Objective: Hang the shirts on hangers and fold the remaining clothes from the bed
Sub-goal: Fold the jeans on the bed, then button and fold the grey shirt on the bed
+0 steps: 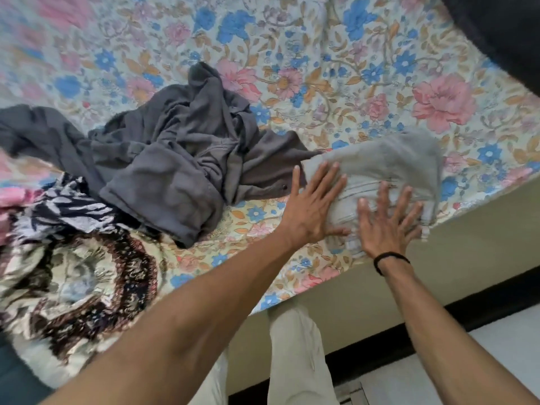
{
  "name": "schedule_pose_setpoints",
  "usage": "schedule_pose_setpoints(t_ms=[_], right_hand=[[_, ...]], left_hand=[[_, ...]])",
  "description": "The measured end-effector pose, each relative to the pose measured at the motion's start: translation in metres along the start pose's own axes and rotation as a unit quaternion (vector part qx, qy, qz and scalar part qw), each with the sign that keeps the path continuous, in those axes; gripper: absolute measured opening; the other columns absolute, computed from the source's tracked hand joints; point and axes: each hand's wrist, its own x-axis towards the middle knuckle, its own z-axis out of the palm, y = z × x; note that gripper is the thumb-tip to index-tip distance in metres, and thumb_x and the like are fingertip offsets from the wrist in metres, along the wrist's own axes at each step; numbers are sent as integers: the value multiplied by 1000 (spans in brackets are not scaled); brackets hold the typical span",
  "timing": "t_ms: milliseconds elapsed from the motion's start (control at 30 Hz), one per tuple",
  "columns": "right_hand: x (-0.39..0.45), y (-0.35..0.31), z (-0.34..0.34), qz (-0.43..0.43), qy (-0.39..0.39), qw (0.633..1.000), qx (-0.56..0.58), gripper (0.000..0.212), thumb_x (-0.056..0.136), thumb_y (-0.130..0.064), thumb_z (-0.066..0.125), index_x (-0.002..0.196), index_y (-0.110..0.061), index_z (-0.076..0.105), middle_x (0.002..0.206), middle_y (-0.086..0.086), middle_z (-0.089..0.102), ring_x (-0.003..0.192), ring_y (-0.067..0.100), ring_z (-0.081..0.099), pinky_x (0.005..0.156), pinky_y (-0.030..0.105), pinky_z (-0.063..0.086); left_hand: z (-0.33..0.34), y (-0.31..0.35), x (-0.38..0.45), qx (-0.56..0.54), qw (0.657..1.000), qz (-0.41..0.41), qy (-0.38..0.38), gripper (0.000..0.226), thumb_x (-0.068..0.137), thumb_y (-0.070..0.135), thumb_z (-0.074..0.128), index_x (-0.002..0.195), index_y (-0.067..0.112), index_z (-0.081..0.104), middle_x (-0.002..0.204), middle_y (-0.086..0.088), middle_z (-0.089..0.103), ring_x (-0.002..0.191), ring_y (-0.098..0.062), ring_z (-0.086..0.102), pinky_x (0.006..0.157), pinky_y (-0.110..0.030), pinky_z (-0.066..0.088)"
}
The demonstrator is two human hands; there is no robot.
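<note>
Flattening the folded pale grey denim garment (388, 173) at the floral-sheeted bed's (321, 54) near edge
Left hand (314, 206) and right hand (388, 226) press with straight, spread fingers; sweep outward evenly so the creases set

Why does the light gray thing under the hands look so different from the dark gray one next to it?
The light gray garment is folded into a neat, compact bundle; the dark gray garment lies crumpled and spread out. The light one is pale, the dark one charcoal. The left hand and right hand press flat on the light one; nothing touches the dark one. Both lie on the floral bedsheet.
</note>
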Motion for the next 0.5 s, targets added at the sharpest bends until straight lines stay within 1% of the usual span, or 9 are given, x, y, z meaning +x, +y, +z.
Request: schedule_pose_setpoints(t_ms=[67,133,167,233,267,333,367,433,500], right_hand=[[-6,-6,-7,9,8,1000,-21,75,95,-83,9,159,-50,-13,169,0,-30,155,39,-24,119,74,-5],[-18,-31,-13,13,70,997,16,77,98,-71,25,164,-35,9,173,10,-13,157,43,-12,119,75,1],[-27,-51,-14,-8,106,993,45,76,97,-64,36,162,-27,20,172,15,-2,158,43,-4,120,73,4],[-48,-97,-4,-129,165,976,61,74,94,-53,55,157,-20,33,168,21,15,155,41,13,122,68,13],[-54,-115,2,-210,169,961,64,77,93,-50,65,156,-19,34,166,21,19,154,40,18,123,64,17],[-73,-171,27,-323,93,938,79,98,83,-51,80,161,-25,28,168,19,16,155,37,18,124,56,22],[-83,-200,37,-337,31,937,90,112,75,-55,85,163,-31,20,170,17,10,157,35,15,124,55,25],[-100,-260,59,-300,-90,943,113,137,61,-61,92,162,-49,0,171,14,-7,159,35,6,124,55,26],[-115,-316,86,-218,-141,960,104,145,53,-64,96,155,-60,-7,169,19,-16,156,45,2,121,60,23]], left_hand=[[-2,-13,-27,-28,999,-38,-9,105,85,88,37,164,31,-1,171,-4,-18,155,-37,-20,117,-74,0],[-10,-38,-59,-65,991,-118,6,97,89,78,46,164,35,2,171,-9,-13,156,-38,-17,117,-73,4],[-13,-54,-78,-74,982,-169,36,94,91,73,50,164,34,6,172,-11,-10,156,-38,-15,117,-72,3],[-18,-95,-121,-64,956,-270,96,96,88,63,59,164,33,7,171,-13,-8,156,-39,-12,118,-72,0],[-22,-113,-137,-63,942,-311,111,103,84,59,66,164,34,6,171,-14,-9,156,-41,-12,118,-73,-1],[-20,-159,-180,-67,912,-390,111,117,75,56,77,163,37,2,170,-15,-12,155,-44,-12,117,-74,2],[-16,-180,-198,-82,901,-414,102,122,74,55,79,163,38,-2,170,-14,-15,155,-44,-13,117,-75,3],[-6,-217,-231,-142,885,-439,67,123,77,56,79,161,40,-9,170,-9,-20,155,-45,-12,117,-75,4],[6,-247,-261,-214,873,-435,58,119,80,64,74,159,44,-13,170,-4,-21,155,-46,-8,118,-75,7]])
